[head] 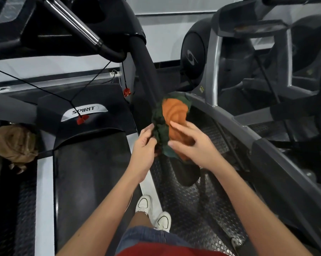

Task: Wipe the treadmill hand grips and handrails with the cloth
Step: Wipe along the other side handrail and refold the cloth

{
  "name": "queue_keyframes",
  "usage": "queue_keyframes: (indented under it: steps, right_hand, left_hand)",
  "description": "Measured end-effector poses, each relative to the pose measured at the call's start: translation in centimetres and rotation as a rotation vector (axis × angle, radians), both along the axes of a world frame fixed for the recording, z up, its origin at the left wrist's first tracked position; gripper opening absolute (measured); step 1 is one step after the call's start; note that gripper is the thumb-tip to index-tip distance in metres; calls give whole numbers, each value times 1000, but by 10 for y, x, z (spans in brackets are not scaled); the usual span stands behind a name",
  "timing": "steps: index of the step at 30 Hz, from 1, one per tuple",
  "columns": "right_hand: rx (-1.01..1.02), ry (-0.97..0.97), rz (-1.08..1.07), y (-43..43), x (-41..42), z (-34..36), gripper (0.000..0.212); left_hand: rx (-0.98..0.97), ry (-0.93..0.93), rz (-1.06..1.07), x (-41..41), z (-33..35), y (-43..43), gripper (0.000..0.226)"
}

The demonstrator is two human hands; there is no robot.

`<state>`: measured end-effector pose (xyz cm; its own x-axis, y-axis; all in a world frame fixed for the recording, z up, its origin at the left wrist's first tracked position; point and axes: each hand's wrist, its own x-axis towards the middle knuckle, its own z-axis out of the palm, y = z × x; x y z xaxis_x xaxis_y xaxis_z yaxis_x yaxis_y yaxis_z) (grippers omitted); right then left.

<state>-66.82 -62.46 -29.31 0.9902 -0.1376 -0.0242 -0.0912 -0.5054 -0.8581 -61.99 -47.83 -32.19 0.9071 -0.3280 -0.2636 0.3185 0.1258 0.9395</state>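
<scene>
Fingers (150,130) of the left hand (145,146) are curled and pinch the dark green edge of the cloth (172,113), while the right hand (192,146) rests its spread, fairly straight fingers on the orange folds. That cloth is bunched around the right handrail (144,71), the black padded bar running down from the console, near its lower end. To do this stroke well, I judge the cloth should wrap fully round the bar, so the underside gets wiped too, then be drawn along its length with a steady squeeze rather than dabbed in one spot. Bunched folds may slip or leave bare strips, so flattening them first would help. Just left of the bar a red safety clip (126,92) hangs on its cord; an upward stroke should avoid snagging it. Beyond lies the treadmill belt (93,163).
</scene>
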Motion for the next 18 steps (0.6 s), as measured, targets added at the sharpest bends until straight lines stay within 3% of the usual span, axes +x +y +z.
queue_keyframes:
  steps: [3, 8, 13, 18]
  right_hand:
    - [31, -7, -21, 1, 14, 1, 44]
    - [-62, -89, -91, 1, -30, -9, 26]
    - [-113, -113, -173, 6, -81, -13, 21]
    - [-69, -93, -130, 6, -64, -5, 29]
  left_hand:
    - [-29, 30, -19, -6, 3, 3, 33]
    - [-60, 28, 0, -15, 4, 3, 42]
    - [16, -11, -11, -17, 3, 6, 42]
    - [-13, -28, -13, -17, 6, 4, 44]
